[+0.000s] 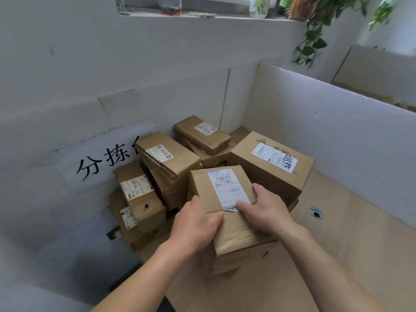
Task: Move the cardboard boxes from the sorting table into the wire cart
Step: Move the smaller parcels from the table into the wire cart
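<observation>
**Q:** What are you grabbing there, and is it off the pile yet?

**Me:** Nope, not yet. My left hand (195,224) is wrapping round the near left corner of the small box (234,233), thumb up along the side. My right hand (263,210) is gripping the right edge, thumb pressing on the torn end of the shipping label (225,190). So both hands are closing on the same box. It's sitting at the front of the pile on the counter (337,233), on top of more cardboard. Can't tell if that's another box.

**Q:** Anything looking sketchy?

**Me:** A few things, I'm guessing. The front face is looking pretty crumpled, so squeezing harder is probably just going to cave it in and let it slide out of my grip. My right thumb is sitting on that loose label bit, which could peel further if I'm dragging instead of lifting. The big box (270,167) is sitting right against its far right side, and the tilted box (168,154) is leaning just behind on the left. Pulling sideways could be nudging either one and shifting the heap.

**Q:** And around that?

**Me:** The cardboard partition (337,122) is boxing in the right side, and there's a cable hole (316,213) in the counter. A sign (105,161) is showing on the left wall. The wire cart isn't showing anywhere, so I'm going to be turning to find it.
</observation>
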{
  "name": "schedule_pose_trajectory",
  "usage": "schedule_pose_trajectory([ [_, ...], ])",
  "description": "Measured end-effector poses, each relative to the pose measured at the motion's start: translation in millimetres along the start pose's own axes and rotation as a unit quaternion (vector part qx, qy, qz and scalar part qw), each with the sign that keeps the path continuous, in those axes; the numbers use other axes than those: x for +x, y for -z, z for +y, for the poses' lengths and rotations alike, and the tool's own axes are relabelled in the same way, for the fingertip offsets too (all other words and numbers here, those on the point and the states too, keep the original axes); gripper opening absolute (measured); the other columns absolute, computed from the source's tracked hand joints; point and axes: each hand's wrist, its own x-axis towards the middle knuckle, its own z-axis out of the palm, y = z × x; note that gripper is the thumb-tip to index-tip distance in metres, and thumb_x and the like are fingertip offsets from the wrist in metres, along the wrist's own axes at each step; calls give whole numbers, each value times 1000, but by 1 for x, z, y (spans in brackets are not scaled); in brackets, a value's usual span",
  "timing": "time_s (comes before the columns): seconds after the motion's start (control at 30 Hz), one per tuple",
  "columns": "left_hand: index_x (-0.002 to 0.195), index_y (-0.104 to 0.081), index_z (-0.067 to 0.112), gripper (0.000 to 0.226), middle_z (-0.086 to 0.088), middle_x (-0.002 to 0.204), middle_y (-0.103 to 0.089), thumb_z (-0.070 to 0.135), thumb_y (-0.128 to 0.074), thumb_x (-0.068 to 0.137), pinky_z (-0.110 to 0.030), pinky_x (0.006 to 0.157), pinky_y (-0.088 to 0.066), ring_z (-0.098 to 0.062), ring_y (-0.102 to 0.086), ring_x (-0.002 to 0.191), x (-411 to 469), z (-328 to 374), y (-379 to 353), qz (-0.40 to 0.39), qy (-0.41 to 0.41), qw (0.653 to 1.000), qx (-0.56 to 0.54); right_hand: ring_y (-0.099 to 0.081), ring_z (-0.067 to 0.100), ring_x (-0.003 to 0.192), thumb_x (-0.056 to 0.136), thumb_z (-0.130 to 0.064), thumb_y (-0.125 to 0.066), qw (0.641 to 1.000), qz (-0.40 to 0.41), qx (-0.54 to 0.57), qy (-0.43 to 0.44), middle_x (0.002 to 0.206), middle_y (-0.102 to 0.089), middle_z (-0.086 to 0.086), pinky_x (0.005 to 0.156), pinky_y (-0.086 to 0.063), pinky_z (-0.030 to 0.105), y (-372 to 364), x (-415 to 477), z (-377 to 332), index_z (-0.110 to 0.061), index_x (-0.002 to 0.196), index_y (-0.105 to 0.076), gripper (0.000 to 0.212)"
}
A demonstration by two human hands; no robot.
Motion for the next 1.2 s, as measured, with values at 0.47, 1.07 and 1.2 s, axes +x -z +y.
schedule_pose_trajectory([
  [0.47, 121, -58, 26, 49, 5, 117, -63, 44, -75, 79, -41, 93, -53, -16, -61, 105, -114, 6, 4, 124, 1, 989, -82, -62, 22, 108, 80, -50, -73, 987, 42, 74, 137, 121, -69, -6, 86, -49, 37, 18, -104, 16, -26, 129, -57, 56],
  [1.07, 119, -60, 28, 47, 7, 114, -65, 37, -79, 78, -38, 95, -52, -13, -62, 104, -332, -102, 43, 310, 158, 931, -108, -58, 19, 121, 81, -48, -77, 930, -97, 67, 349, 135, -63, -6, 92, -46, 32, -59, -251, -75, -30, 150, -42, 79],
  [1.2, 117, -57, 30, 48, 9, 113, -62, 43, -79, 76, -35, 92, -51, -12, -60, 102, -391, -142, 55, 354, 208, 906, -104, -56, 20, 127, 80, -47, -77, 909, -133, 51, 391, 138, -62, -6, 101, -44, 33, -89, -301, -110, -28, 152, -42, 82],
])
